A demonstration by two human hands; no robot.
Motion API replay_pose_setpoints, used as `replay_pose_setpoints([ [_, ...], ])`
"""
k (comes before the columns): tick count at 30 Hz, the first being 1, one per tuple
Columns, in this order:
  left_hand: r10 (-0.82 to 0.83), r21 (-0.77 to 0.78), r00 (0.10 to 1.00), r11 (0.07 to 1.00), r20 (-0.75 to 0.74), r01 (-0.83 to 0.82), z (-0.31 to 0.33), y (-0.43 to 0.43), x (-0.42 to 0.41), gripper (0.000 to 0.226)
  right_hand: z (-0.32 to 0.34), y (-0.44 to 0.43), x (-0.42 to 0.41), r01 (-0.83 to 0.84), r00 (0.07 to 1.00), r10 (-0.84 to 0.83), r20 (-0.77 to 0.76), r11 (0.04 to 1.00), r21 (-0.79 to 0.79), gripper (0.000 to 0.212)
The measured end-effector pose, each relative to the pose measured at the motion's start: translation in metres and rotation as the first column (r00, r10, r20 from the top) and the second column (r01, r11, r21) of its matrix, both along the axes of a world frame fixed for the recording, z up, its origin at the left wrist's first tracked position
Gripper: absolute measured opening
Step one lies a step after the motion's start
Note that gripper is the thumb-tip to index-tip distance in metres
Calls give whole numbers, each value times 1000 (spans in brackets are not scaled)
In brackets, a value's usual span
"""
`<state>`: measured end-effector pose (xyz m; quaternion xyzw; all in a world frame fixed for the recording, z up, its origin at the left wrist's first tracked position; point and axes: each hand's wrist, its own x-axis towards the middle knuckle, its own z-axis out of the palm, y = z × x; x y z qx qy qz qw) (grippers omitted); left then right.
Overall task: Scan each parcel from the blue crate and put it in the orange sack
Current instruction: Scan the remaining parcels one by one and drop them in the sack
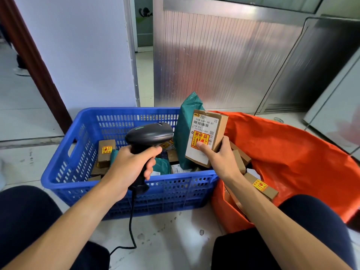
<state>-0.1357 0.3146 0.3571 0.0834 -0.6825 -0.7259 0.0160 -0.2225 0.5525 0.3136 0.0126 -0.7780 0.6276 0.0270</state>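
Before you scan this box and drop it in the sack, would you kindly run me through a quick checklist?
1. Scanner gripped in the left hand: ok.
2. Cardboard box held securely by the right hand, thumb on its front: ok.
3. Barcode uncovered: ok; the thumb sits lower, at the yellow sticker.
4. Scanner aimed at the barcode: cannot tell; its window faces away from the camera.
5. Orange sack open beside the box to receive it: ok.
6. Scan already registered: cannot tell.
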Motion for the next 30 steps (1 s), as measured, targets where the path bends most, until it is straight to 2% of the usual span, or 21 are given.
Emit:
replay_pose_setpoints([
  [4,-7,-6,1000,1000,4,7,-2,0,-2,20,1,1,2,8,1000,-8,6,999,40,57],
  [12,7,79,1000,997,5,-7,-8,3,-8,16,10,0,8,-8,998,-2,60,986,167,60],
  [18,-3,70,1000,998,29,1,-8,7,-11,15,12,15,17,-81,989,49,140,970,230,57],
  [23,-13,71,1000,997,20,11,-1,24,-18,16,8,45,26,71,992,-95,87,967,245,79],
  [28,-92,92,996,991,-7,93,6,49,-26,16,6,90,31,149,982,-176,74,948,282,64],
  [30,-114,85,994,990,-5,114,7,62,-30,16,2,109,33,203,970,-236,61,920,336,67],
])
